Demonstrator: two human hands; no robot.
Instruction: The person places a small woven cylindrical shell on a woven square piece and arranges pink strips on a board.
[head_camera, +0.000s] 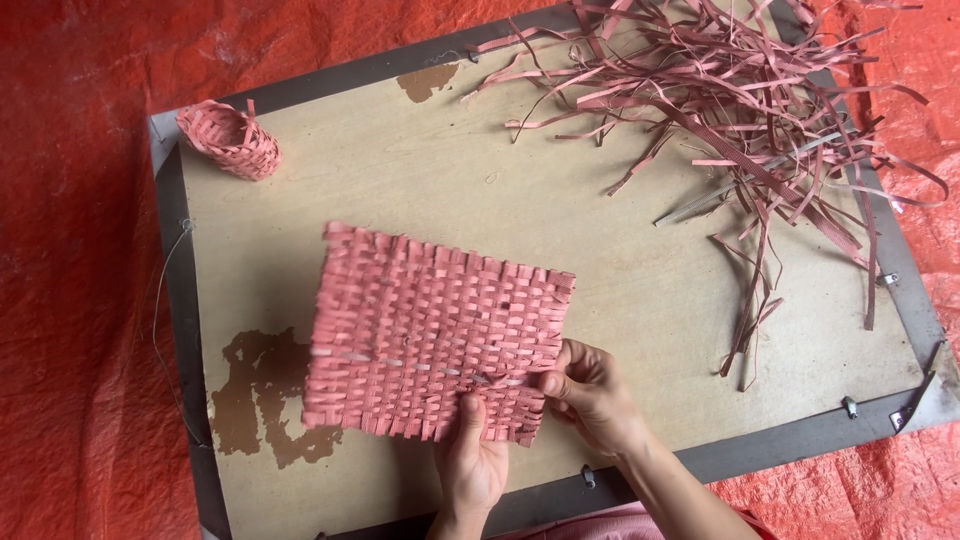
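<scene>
Pink woven mat (430, 335) flat on the wooden board (640, 300), left hand (472, 462) pinching its lower edge; right hand (592, 395) gripping its right corner (thumb on top); loose pink strips (740, 100) well apart, small woven basket (230, 140) at far corner

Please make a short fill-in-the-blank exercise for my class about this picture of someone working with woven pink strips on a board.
1. Both hands, the left hand and the right hand, grip the lower edge of a flat woven ____.
2. The colour of the woven mat is ____.
3. The small woven basket lies near the board's top ____ corner in the picture.
4. The pile of loose strips lies on the board's ____ side in the picture.

Missing words: mat; pink; left; right
</scene>
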